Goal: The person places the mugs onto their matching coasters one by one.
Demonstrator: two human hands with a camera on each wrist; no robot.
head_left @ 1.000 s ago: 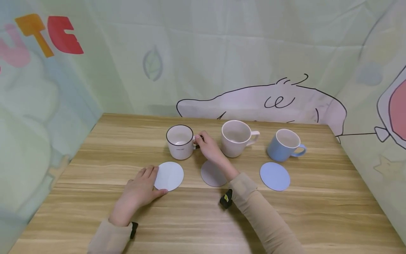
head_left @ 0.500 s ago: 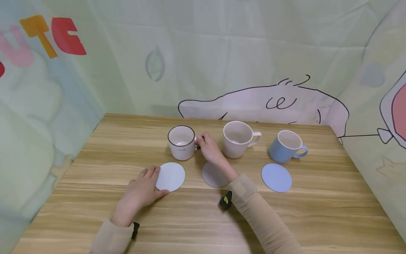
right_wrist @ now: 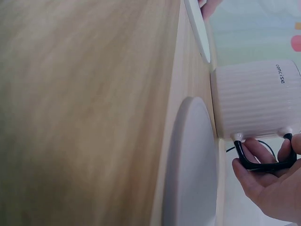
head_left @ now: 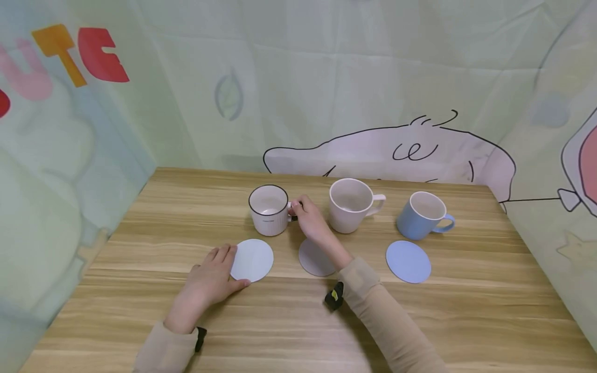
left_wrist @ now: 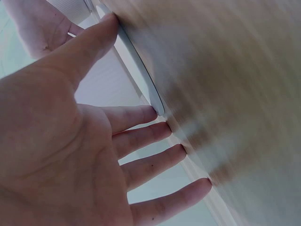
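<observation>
A white ribbed mug [head_left: 269, 217] with a black rim and black handle stands at the left of the mug row. My right hand [head_left: 309, 220] grips its handle [right_wrist: 263, 165], with fingers through the loop in the right wrist view. In front of that mug lies a white round coaster [head_left: 252, 260]. My left hand [head_left: 211, 277] rests at the coaster's left side, fingers nearly straight. Thumb and index fingertips touch its edge in the left wrist view, while the other fingertips rest on the table. A greyish-pink coaster [head_left: 313, 258] is partly hidden below my right forearm.
Right of my right hand stands a plain off-white mug [head_left: 347, 210], its handle to the right. Further right are a blue mug [head_left: 417, 220] and a blue coaster [head_left: 408, 261]. The wooden table [head_left: 280, 326] meets a printed cloth backdrop [head_left: 303, 77] behind.
The head view has shifted slightly, so everything sits a little further right and lower in it. Both hands keep their places on the mug handle and at the coaster.
</observation>
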